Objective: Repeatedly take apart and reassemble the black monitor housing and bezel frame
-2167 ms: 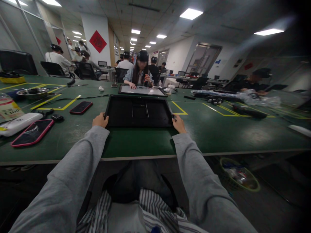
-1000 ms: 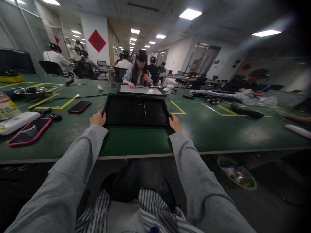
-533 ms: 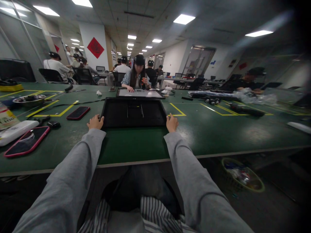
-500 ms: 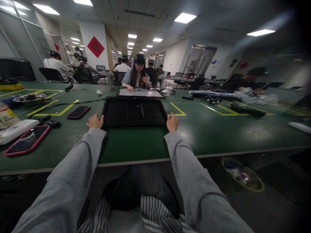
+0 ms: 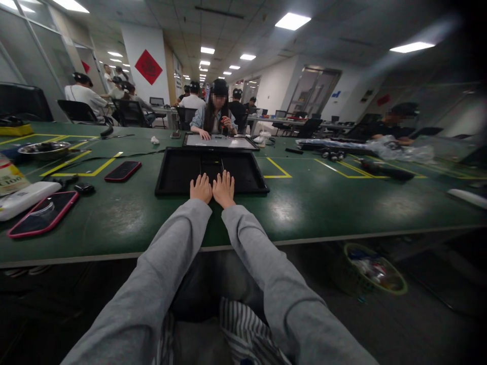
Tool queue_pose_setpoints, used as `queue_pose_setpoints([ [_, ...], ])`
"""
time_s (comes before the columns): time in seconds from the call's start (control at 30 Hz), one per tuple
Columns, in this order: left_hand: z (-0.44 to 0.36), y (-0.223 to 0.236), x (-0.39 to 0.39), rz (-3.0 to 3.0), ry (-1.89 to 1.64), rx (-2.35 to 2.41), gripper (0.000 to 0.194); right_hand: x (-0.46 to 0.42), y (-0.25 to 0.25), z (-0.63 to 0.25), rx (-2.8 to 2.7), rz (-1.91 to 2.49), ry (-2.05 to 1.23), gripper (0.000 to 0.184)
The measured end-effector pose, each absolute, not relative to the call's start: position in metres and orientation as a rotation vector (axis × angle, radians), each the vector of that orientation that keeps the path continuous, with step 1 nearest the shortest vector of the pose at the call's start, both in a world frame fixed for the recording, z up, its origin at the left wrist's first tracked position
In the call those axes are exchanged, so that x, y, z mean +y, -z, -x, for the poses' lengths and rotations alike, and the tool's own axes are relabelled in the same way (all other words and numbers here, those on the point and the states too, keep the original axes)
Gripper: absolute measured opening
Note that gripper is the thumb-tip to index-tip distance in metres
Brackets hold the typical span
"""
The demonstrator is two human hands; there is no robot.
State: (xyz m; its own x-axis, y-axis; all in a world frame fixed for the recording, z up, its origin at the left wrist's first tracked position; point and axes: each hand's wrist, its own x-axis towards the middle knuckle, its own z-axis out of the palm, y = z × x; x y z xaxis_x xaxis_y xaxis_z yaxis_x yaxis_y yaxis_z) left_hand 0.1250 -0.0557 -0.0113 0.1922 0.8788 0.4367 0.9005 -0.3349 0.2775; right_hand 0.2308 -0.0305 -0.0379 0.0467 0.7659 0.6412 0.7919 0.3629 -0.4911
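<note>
side by side, the left hand (image 5: 201,189) and right hand (image 5: 223,190) sit loosely, fingers stretched out straight, at the near edge of the black panel (image 5: 173,175), which spreads beyond and to either side of them on the counter (image 5: 342,205).

Ceiling panels (image 5: 292,21) are lit overhead, glass partitions (image 5: 51,58) are ranged at left, and there, on the white pillar (image 5: 142,38), a red diamond (image 5: 148,67) is hung, with black chairs (image 5: 131,113) parked in front!
</note>
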Motion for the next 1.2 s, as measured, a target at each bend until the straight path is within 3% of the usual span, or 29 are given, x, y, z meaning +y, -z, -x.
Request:
queue_pose_setpoints([
  [0.57,-0.119,0.003,-0.039,2.451,0.421,-1.938,0.06,-0.05,0.001,-0.229,-1.917,1.976,0.086,0.062],
  [0.8,-0.12,0.008,-0.047,2.434,0.578,-1.848,0.054,-0.052,0.005,-0.229,-1.905,1.923,0.121,0.062],
  [0.93,-0.076,0.001,-0.052,2.335,0.828,-1.722,0.045,-0.062,0.003,-0.26,-1.938,1.732,0.268,0.057],
  [1.13,0.036,-0.014,-0.042,1.71,0.988,-2.416,0.058,-0.069,0.001,-0.351,-1.127,2.094,0.199,0.055],
  [1.2,0.05,-0.014,-0.038,1.738,0.936,-2.528,0.053,-0.07,0.002,-0.368,-0.962,2.129,0.12,0.054],
])
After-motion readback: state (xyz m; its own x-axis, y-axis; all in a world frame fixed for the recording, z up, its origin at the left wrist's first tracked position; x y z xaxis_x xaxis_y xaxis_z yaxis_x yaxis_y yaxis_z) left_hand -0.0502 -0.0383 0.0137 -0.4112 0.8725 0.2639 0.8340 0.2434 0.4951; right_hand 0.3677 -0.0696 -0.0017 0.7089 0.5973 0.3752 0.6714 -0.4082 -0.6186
